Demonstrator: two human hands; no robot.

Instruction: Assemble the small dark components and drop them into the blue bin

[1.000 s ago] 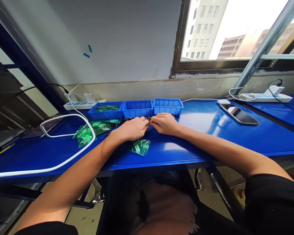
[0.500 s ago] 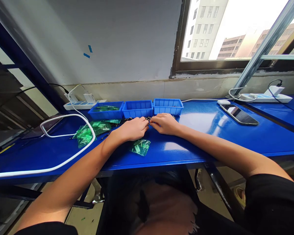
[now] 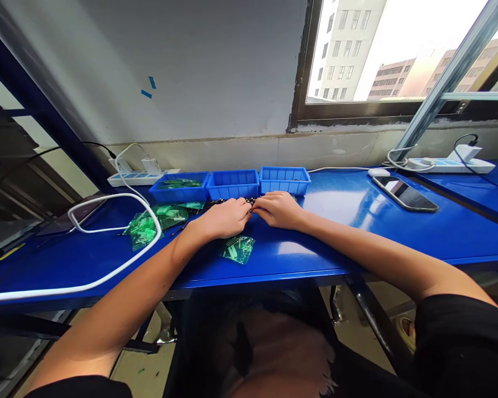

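Observation:
My left hand [image 3: 228, 217] and my right hand [image 3: 280, 210] meet at the middle of the blue table, fingers curled and pinched close together. Between the fingertips is something small and dark, too small to name. Small black parts [image 3: 217, 202] lie in a heap just behind the hands, partly hidden by them. Under my left hand's near side lies a green clear bag [image 3: 239, 250] with pale pieces inside. More green bags [image 3: 143, 228] are piled left of my left wrist.
Three blue bins stand in a row behind the hands: the left bin [image 3: 178, 194] holds green bags, beside a middle bin [image 3: 233, 193] and a right bin [image 3: 285, 188]. A white cable [image 3: 87, 286] loops across the left. A phone [image 3: 405, 193] lies at right, near power strips [image 3: 448, 165].
The hands stay in nearly the same place. Only the fingertips shift slightly around the small dark thing; the bags and bins have not moved.

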